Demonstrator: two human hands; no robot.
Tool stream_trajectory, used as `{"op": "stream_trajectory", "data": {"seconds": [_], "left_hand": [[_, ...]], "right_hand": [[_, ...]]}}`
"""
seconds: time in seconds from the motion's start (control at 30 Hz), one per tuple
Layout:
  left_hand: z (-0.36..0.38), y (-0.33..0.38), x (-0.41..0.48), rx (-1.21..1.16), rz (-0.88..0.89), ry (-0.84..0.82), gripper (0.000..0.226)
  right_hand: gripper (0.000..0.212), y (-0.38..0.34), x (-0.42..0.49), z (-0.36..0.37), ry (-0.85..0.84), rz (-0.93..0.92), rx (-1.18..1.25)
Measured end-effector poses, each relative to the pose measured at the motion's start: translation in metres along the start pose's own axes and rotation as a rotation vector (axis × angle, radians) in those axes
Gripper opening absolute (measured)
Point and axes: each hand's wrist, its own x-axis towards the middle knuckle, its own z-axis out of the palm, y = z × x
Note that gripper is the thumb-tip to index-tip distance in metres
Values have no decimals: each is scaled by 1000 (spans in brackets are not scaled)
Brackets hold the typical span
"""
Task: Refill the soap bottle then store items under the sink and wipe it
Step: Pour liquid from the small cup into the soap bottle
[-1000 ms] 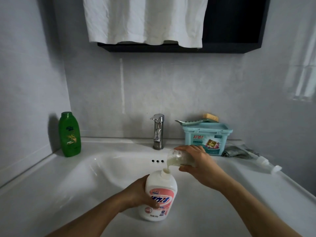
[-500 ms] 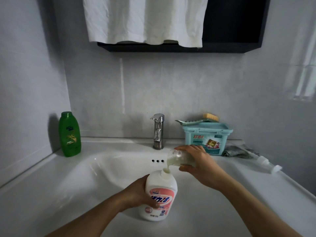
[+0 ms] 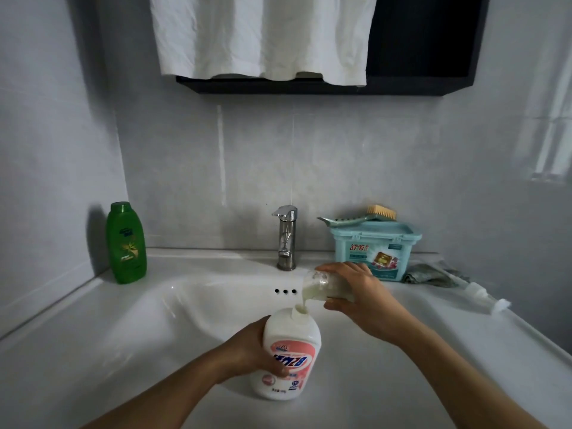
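A white soap bottle (image 3: 289, 354) with a pink label stands upright on the front rim of the white sink (image 3: 192, 305), its neck uncapped. My left hand (image 3: 253, 351) grips its left side. My right hand (image 3: 362, 297) holds a clear container (image 3: 322, 284) tipped on its side just above the neck. A stream of pale creamy liquid (image 3: 301, 306) runs from the container's mouth into the bottle. A white pump head (image 3: 484, 297) lies on the counter at the right.
A green bottle (image 3: 126, 243) stands at the back left corner. The chrome faucet (image 3: 286, 238) rises behind the basin. A teal box (image 3: 373, 249) with a brush (image 3: 359, 216) on top sits at the back right, a crumpled cloth (image 3: 430, 275) beside it. A white towel (image 3: 263, 35) hangs overhead.
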Motion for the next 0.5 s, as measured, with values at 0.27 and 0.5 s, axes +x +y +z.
{"op": "stream_trajectory", "data": {"seconds": [0.27,0.5], "left_hand": [[0,-2,1,-3,-1,6,73],[0,0,0,-11,-7,-4,71]], "right_hand": [[55,1,-1,0,-2,1,-1],[55,1,0,1,2,-5,2]]}}
